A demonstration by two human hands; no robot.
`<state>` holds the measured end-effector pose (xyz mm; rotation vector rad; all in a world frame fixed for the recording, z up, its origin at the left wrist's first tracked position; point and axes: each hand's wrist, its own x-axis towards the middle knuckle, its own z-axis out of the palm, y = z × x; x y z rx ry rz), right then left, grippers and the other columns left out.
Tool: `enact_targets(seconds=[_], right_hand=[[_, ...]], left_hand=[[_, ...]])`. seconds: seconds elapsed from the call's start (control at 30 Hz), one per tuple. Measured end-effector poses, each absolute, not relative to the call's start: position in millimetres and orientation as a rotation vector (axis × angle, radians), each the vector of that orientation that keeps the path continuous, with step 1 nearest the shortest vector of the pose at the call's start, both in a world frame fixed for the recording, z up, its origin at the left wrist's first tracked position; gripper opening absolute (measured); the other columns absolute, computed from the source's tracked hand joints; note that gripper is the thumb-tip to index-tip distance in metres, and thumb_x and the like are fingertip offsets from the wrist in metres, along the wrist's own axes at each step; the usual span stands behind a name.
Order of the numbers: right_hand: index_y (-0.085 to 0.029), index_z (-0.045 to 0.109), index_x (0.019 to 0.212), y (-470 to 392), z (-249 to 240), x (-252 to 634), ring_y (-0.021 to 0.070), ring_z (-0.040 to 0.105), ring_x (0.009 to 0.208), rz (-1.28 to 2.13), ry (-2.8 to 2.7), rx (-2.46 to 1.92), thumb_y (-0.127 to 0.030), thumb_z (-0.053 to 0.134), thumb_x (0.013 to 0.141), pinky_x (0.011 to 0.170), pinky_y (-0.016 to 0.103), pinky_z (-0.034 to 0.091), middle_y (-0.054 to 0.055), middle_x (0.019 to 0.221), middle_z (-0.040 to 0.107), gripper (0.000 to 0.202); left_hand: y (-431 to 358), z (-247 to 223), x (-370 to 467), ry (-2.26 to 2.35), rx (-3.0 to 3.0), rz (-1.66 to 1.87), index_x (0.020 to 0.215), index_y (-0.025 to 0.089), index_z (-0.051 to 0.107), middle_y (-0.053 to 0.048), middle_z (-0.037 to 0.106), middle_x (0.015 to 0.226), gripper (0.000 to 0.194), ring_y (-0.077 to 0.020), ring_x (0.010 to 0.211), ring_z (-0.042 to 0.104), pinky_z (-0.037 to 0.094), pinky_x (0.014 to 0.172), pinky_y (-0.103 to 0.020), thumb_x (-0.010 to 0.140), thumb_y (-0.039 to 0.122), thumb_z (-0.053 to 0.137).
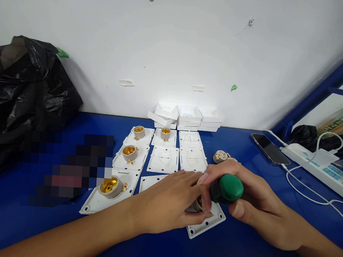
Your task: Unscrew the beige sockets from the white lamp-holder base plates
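My right hand (254, 203) is wrapped round a screwdriver with a green and black handle (228, 188), which points down over a lamp socket. My left hand (172, 202) has its fingers closed round that socket (197, 203), which sits on a white square plate (209, 226) near the table's front. The screwdriver's tip is hidden behind the hands. To the left, white plates bear round sockets with brass-coloured threads, such as the nearest one (110, 187). Other plates (163, 159) behind my hands hold no socket.
White boxes (188, 118) are stacked by the wall. Loose sockets (221, 156) lie behind my right hand. A phone (269, 149), cables and a white power strip (323, 168) are at the right. A black plastic bag (31, 92) stands at the left, near a pixelated patch.
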<state>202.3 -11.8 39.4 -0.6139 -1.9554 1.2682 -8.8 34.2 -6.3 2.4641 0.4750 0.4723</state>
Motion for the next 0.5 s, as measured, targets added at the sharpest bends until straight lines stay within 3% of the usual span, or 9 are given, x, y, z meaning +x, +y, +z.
enact_targets(seconds=[0.5], right_hand=[[-0.030,0.058,0.135,-12.2,39.1,202.1,0.0178,0.063,0.090,1.241,-1.978,-0.616,-0.033,0.059,0.102,0.089,0.033,0.051,0.004,0.102,0.064,0.033]], left_hand=[[34.5,-4.7,-8.3,0.463,2.453,0.452,0.087,0.021,0.063,-0.002,0.064,0.092,0.018,-0.0196,0.082,0.062,0.048,0.079,-0.034,0.097,0.035,0.066]])
